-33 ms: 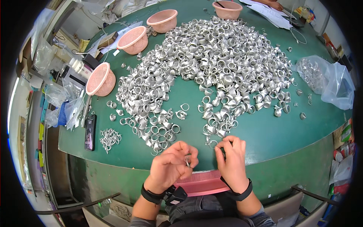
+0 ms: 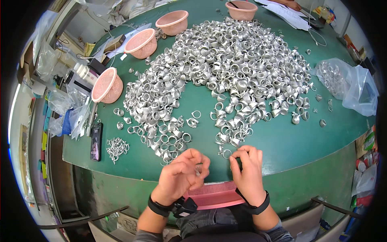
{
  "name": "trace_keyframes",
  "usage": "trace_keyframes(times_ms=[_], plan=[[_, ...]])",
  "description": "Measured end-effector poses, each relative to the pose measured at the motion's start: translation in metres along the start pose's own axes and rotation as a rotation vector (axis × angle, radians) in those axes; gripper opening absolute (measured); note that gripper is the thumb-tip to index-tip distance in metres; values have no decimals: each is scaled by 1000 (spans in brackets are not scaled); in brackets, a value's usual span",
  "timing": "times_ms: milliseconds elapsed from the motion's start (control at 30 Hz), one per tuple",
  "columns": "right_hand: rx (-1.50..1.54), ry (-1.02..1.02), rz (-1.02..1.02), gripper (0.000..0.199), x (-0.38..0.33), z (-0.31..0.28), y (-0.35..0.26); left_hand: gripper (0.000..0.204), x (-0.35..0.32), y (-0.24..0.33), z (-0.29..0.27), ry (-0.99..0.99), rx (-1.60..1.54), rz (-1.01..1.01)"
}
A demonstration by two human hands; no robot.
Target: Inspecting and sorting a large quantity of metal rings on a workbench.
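Note:
My left hand (image 2: 180,173) is curled above the table's near edge, its fingertips closed on a small silver ring (image 2: 198,171) that is partly hidden by the fingers. To its right, my right hand (image 2: 248,167) has thumb and fingers drawn together, and whatever is between them cannot be made out. Beside those fingertips a loose silver ring (image 2: 227,153) lies on the green tabletop. Beyond both hands spreads a large heap of silver rings (image 2: 242,68), many with ridged, twisted bands.
Pink plastic baskets (image 2: 108,86) stand along the left and far sides. A phone (image 2: 96,141) lies near a small pile of thin silver pieces (image 2: 117,149). On the right is a clear plastic bag (image 2: 358,88) with rings. A pink tray (image 2: 217,199) sits below the table edge.
My left hand has shifted slightly to the left, and less of the ring in its fingers shows. My right hand has barely moved.

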State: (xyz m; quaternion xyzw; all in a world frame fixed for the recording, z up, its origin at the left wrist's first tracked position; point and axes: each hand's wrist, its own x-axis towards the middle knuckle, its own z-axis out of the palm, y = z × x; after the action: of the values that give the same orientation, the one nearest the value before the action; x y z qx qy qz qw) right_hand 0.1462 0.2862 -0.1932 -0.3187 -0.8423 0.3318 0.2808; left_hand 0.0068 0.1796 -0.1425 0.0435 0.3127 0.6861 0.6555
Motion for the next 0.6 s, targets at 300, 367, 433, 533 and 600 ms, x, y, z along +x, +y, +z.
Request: trace_keyframes(times_ms=[300,367,433,533,600], plan=[[-5,-30,-49,13,0,1,-3,32,49,2,3,29,2018,311],[-22,-24,-69,14,-2,-1,1,32,57,0,2,27,2122,326],[38,32,-66,14,-5,-5,4,30,59,-5,2,29,2136,314],[102,32,-36,14,-4,-12,5,26,59,-11,-4,12,2151,293],[91,12,-45,17,-4,-12,4,24,58,-12,-7,-4,2161,282]])
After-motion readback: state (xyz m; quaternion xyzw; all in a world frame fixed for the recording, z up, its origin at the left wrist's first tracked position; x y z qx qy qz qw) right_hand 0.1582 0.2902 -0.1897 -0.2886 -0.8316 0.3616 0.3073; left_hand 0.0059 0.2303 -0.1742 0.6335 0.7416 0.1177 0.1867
